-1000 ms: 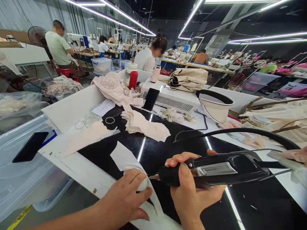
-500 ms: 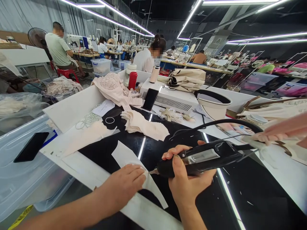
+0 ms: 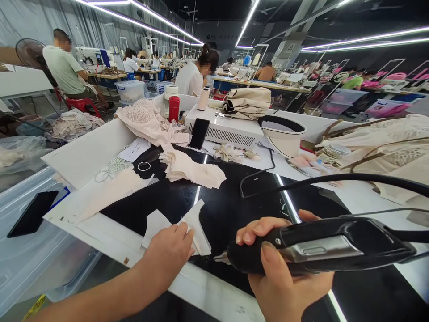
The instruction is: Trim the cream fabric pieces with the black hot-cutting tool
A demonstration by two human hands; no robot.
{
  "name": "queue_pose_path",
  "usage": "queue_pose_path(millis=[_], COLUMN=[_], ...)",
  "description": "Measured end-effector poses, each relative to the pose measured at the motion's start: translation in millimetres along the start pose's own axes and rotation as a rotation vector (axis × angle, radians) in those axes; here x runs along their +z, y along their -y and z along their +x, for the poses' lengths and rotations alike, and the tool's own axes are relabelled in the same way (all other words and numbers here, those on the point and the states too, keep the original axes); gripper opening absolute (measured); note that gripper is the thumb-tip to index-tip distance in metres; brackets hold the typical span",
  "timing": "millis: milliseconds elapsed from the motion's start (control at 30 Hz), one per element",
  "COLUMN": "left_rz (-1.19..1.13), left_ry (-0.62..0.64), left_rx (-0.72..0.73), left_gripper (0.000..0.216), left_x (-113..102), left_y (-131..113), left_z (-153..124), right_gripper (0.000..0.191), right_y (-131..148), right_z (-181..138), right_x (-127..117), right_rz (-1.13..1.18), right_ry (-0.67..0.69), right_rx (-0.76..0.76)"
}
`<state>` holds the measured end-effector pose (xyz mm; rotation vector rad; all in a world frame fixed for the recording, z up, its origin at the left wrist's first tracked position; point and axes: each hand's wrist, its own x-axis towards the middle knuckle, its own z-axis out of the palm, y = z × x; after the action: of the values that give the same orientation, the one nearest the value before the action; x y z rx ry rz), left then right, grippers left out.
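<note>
My left hand (image 3: 170,250) is closed on a cut piece of off-white fabric (image 3: 197,228), which is folded or bunched up at the fingers. Part of the piece lies to the left of the hand, and another part rises to its right. My right hand (image 3: 284,268) is wrapped round a black corded hand tool (image 3: 321,248) with a silver lever plate and a narrow metal tip. That tip points left, close to the fabric's lower right corner but apart from it. A glossy black tabletop (image 3: 231,214) lies under both hands.
Beyond my hands lies a stack of beige fabric pieces (image 3: 194,167). Behind it stand a phone (image 3: 199,133), a white vented box (image 3: 228,129) and a red bottle (image 3: 174,108). The tool's black cable (image 3: 335,179) runs off right. Co-workers sit farther back.
My left hand has lifted and folded the fabric, which lay flat under it. The tool's tip has come away from the fabric and moved slightly down. A blurred pinkish shape at the right is gone.
</note>
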<state>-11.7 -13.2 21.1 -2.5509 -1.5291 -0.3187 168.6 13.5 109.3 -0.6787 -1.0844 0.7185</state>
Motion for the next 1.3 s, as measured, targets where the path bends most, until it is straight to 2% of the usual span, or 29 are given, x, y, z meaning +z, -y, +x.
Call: queue_pose_path(millis=[233, 367, 467, 600, 667, 733, 833, 967, 1167, 1300], left_rz=[0.087, 0.139, 0.119, -0.106, -0.204, -0.254, -0.273, -0.282, -0.264, -0.238], left_ry=[0.078, -0.015, -0.124, -0.2, -0.212, -0.205, -0.177, -0.201, -0.247, -0.246], left_rx=[0.032, 0.044, 0.051, 0.256, 0.371, 0.42, 0.425, 0.44, 0.36, 0.368], left_gripper=[0.007, 0.003, 0.014, 0.028, 0.028, 0.025, 0.026, 0.025, 0.021, 0.019], left_x=[-18, -22, -25, -28, -26, -21, -14, -8, -2, 0], left_y=[3, 5, 2, -7, -11, -13, -10, -2, 6, 5], left_z=[-2, -4, -4, 0, 2, 4, 5, 6, 4, 3], right_gripper=[0.052, 0.053, 0.053, 0.055, 0.055, 0.056, 0.056, 0.056, 0.055, 0.054], right_y=[-8, -12, -14, -16, -16, -16, -15, -15, -17, -16], right_z=[-2, -3, -4, -7, -8, -8, -8, -8, -9, -9], right_x=[0, 4, 6, 6, 7, 6, 6, 7, 7, 6], right_rz=[0.008, -0.007, -0.01, 0.0, 0.015, 0.029, 0.032, 0.028, 0.036, 0.04], right_ry=[-0.033, -0.038, -0.037, -0.034, -0.024, -0.017, -0.016, -0.01, -0.022, -0.008], right_rx=[-0.039, -0.043, -0.051, -0.045, -0.046, -0.051, -0.053, -0.047, -0.062, -0.056])
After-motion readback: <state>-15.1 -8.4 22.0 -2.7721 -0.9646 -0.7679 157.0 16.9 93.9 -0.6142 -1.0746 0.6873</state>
